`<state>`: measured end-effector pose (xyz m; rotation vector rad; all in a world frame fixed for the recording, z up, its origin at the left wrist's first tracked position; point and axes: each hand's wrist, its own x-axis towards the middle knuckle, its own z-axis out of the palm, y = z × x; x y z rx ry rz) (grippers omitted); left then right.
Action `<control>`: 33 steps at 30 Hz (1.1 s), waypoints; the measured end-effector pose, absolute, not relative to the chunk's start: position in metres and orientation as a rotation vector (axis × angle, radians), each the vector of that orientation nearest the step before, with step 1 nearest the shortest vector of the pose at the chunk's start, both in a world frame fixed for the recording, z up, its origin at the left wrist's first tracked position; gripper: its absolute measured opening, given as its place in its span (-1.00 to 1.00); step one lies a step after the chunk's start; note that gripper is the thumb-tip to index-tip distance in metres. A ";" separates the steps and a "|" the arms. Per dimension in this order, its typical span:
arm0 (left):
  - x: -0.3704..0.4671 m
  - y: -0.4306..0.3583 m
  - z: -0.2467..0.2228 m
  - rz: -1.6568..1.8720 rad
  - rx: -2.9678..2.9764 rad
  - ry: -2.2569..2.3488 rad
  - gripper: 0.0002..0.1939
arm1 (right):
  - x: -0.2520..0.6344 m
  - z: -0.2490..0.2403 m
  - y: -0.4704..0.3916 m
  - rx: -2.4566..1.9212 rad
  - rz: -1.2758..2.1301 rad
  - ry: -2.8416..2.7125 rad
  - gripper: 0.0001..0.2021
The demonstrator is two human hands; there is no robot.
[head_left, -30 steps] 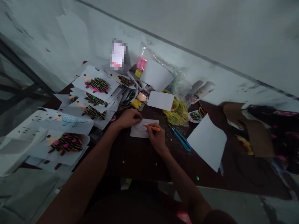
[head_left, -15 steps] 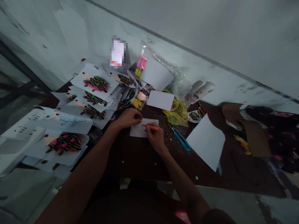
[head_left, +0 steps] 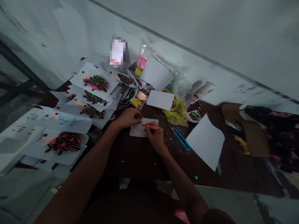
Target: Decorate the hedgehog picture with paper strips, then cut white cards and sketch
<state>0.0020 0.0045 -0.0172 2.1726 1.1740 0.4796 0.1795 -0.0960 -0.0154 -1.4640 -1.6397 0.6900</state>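
Observation:
A small white paper (head_left: 138, 132) lies on the dark table (head_left: 140, 161) with a faint curved line drawn on it. My right hand (head_left: 155, 135) is closed around an orange pen (head_left: 152, 127), its tip touching the paper. My left hand (head_left: 130, 118) rests at the paper's upper left edge, fingers curled with thumb and fingertips near each other; whether they pinch anything is too dark to tell. Blue-handled scissors (head_left: 181, 140) lie to the right of my right hand. Just behind the small paper is a blank white card (head_left: 160, 100).
Stacked papers with hedgehog figures (head_left: 95, 82) fill the left side, beside a white tray (head_left: 9, 140). A yellow net bag (head_left: 177, 113) and clear plastic lie behind. A large white sheet (head_left: 206, 143) and brown cardboard (head_left: 257, 137) are on the right.
The pen tip has shifted very slightly on the paper. Both hands stay in nearly the same place, and the view has moved a little.

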 end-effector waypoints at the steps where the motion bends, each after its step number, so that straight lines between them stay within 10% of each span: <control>1: 0.002 0.005 -0.017 0.483 2.170 1.173 -0.79 | 0.180 -0.015 -0.096 -1.464 0.691 -1.637 -0.78; 33: 0.003 0.002 -0.011 0.432 2.197 1.204 -0.77 | 0.180 -0.013 -0.092 -1.508 0.568 -1.676 -0.77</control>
